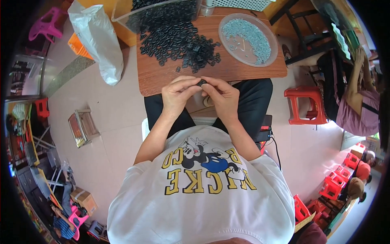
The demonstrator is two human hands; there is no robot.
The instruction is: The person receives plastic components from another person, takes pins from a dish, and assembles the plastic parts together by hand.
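Just past the near edge of the brown wooden table [243, 72], my two hands meet over my lap. A small black plastic piece [201, 82] sits between the fingertips of my left hand [177, 92] and my right hand [223, 96]. Both hands pinch it, and the fingers partly cover its shape. On the tabletop ahead lies a loose heap of small black parts [170, 40], some ring-like. To the right stands a round clear plastic tray [274, 49] holding many tiny pale blue-green pieces [260, 38] and a thin light stick [243, 44].
A clear bin [122, 18] of black parts stands at the table's far left, a white perforated basket [243, 4] at the far edge. Left on the floor are a white sack [99, 40] and a small stool [83, 127]. A red stool [304, 105] and a seated person [357, 101] are right.
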